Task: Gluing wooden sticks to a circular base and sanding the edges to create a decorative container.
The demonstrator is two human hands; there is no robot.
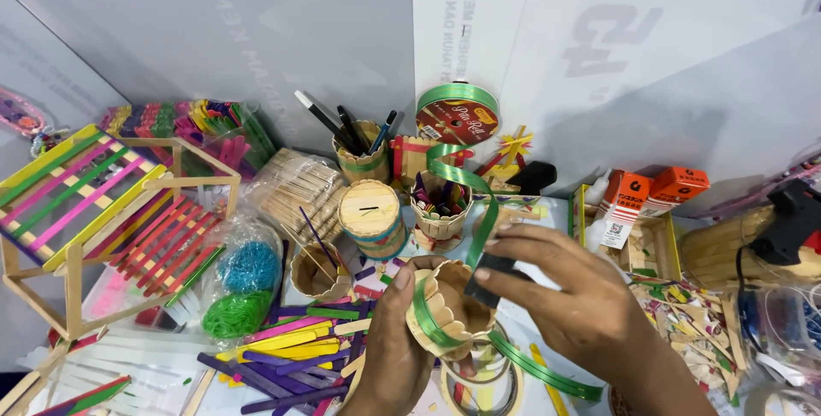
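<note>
Left hand (395, 339): we see it closed round a small stick cup (445, 309), held on its side just above the counter (154, 373), mouth turned rightward.
Right hand (560, 288): fingers pinch a dark flat piece (489, 283) against the cup's mouth; the thumb is hidden.
Green ribbon (479, 211): it runs down from the ribbon spool (457, 112) at the back wall, passes under the right hand, and one band circles the cup's body; a loose tail trails toward the counter's near edge.
Step in hand: we judge the ribbon is being wrapped round the cup.
Next move: it likely calls for keeping the band taut and level while the cup turns.
Around: loose coloured sticks (282, 356) below the left hand, a lidded stick barrel (369, 215) and a pen pot (361, 155) behind, tape rolls (483, 382) beneath the cup.
</note>
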